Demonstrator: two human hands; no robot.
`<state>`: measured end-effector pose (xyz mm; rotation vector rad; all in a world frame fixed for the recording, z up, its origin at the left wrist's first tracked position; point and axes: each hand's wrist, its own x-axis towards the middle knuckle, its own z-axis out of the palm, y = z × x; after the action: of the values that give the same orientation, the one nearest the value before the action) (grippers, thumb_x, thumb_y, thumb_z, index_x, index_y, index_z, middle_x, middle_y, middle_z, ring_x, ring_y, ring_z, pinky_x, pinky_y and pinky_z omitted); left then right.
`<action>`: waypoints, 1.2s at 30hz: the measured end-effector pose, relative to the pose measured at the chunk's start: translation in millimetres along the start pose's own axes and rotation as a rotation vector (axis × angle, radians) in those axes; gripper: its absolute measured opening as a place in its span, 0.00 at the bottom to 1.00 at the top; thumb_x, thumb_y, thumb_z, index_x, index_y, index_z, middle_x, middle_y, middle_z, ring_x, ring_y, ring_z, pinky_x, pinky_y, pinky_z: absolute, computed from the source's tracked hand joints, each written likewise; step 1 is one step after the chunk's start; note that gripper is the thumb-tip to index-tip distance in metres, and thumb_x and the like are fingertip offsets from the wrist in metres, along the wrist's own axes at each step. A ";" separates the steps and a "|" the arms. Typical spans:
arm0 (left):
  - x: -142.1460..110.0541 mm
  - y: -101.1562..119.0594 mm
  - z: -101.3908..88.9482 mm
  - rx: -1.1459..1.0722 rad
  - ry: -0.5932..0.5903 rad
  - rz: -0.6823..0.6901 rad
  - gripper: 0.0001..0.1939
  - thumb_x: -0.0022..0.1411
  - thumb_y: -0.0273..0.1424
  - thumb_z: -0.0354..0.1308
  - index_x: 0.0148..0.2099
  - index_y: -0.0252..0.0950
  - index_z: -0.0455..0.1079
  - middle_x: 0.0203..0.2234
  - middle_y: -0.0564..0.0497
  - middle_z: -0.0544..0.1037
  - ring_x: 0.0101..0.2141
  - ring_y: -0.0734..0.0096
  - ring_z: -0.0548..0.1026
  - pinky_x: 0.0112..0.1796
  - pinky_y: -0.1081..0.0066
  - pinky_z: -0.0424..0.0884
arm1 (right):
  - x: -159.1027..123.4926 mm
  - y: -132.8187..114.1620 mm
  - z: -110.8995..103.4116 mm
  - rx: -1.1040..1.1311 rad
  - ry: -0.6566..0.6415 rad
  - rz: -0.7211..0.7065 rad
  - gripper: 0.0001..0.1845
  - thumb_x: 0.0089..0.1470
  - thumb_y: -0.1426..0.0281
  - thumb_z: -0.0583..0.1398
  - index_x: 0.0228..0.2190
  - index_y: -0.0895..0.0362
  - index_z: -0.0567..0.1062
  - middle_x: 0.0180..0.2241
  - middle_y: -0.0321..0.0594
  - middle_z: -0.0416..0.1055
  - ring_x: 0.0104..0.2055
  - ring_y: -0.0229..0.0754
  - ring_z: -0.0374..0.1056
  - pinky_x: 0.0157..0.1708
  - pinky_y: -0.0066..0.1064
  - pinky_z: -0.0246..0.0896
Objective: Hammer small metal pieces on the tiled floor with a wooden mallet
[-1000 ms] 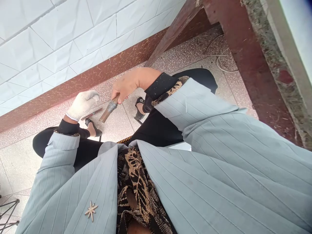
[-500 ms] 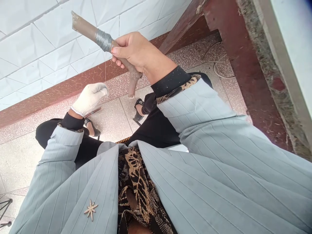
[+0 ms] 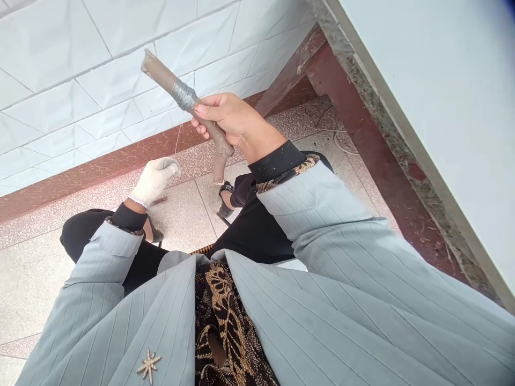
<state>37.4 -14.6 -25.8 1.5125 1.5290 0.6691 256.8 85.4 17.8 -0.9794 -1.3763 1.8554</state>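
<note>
My right hand, bare, grips a brown forked stick by its middle, thumb on top. The stick slants up to the left, and its short crooked end points down. Just beyond my thumb, a shiny grey winding wraps tightly around it. A thin pale thread runs from near the winding down to my left hand. That hand wears a white knitted glove, its fingers closed in a pinch on the thread. Whether it holds anything more is hidden.
A white tiled wall with a red-brown skirting rises in front. On the right stands a red-brown frame under a white-topped surface. A cable lies on the floor beside it. My shoes and black-clad legs are below my hands.
The stick and both hands appear lower in the picture, partly because the view has shifted. The thread now slants more toward my left hand. Both holds are unchanged.
</note>
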 end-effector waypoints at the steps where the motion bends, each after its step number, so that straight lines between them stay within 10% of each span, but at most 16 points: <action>1: -0.4 -0.8 -0.3 0.008 0.011 -0.003 0.09 0.63 0.29 0.54 0.31 0.37 0.73 0.26 0.52 0.76 0.29 0.71 0.69 0.34 0.69 0.68 | 0.7 0.0 0.8 0.003 0.014 0.012 0.26 0.53 0.52 0.77 0.34 0.53 0.71 0.33 0.39 0.69 0.33 0.39 0.60 0.34 0.32 0.61; 6: -4.5 -1.0 -3.3 0.160 0.040 0.057 0.10 0.65 0.32 0.54 0.32 0.38 0.73 0.28 0.50 0.79 0.33 0.66 0.74 0.39 0.65 0.71 | 9.4 5.4 4.6 -0.119 0.087 0.014 0.16 0.68 0.60 0.67 0.34 0.56 0.69 0.31 0.40 0.69 0.32 0.38 0.60 0.31 0.28 0.60; 13: -11.0 11.0 -1.7 0.608 -0.088 0.110 0.12 0.73 0.32 0.54 0.45 0.39 0.80 0.38 0.46 0.85 0.41 0.57 0.82 0.43 0.62 0.72 | 10.3 13.0 14.8 -1.179 0.095 0.044 0.11 0.69 0.68 0.63 0.48 0.60 0.81 0.42 0.49 0.78 0.48 0.50 0.73 0.48 0.37 0.64; 18: -13.2 18.7 -15.9 0.938 -0.065 0.102 0.15 0.77 0.34 0.52 0.47 0.38 0.81 0.31 0.46 0.82 0.35 0.56 0.82 0.36 0.64 0.66 | 5.8 13.0 24.7 -1.501 -0.293 0.142 0.09 0.64 0.74 0.64 0.43 0.60 0.85 0.42 0.50 0.80 0.46 0.49 0.74 0.44 0.35 0.60; 24: -8.1 0.8 -24.5 0.588 -0.159 0.186 0.12 0.72 0.35 0.54 0.41 0.39 0.78 0.30 0.50 0.80 0.35 0.62 0.77 0.37 0.66 0.67 | 2.8 5.2 11.7 -0.942 -0.848 0.259 0.05 0.56 0.72 0.71 0.35 0.60 0.83 0.25 0.32 0.71 0.31 0.35 0.65 0.35 0.26 0.56; 29: -3.2 -9.1 -21.0 0.098 -0.030 0.131 0.11 0.69 0.36 0.53 0.39 0.38 0.75 0.31 0.50 0.78 0.31 0.68 0.72 0.37 0.67 0.70 | -2.8 -2.6 -3.2 -0.379 -0.368 0.021 0.16 0.63 0.59 0.70 0.34 0.58 0.76 0.30 0.35 0.72 0.30 0.33 0.63 0.34 0.25 0.60; 36: -6.2 -1.8 -11.4 0.186 -0.145 0.182 0.11 0.67 0.36 0.54 0.36 0.37 0.74 0.32 0.51 0.80 0.36 0.65 0.76 0.42 0.64 0.72 | 14.5 15.8 -1.4 -0.236 0.068 0.031 0.11 0.68 0.69 0.62 0.32 0.57 0.69 0.33 0.40 0.71 0.29 0.35 0.61 0.30 0.27 0.60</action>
<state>26.1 -18.7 -20.6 1.8161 1.3856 0.5183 249.5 93.8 -0.5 -1.1760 -1.5711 1.6920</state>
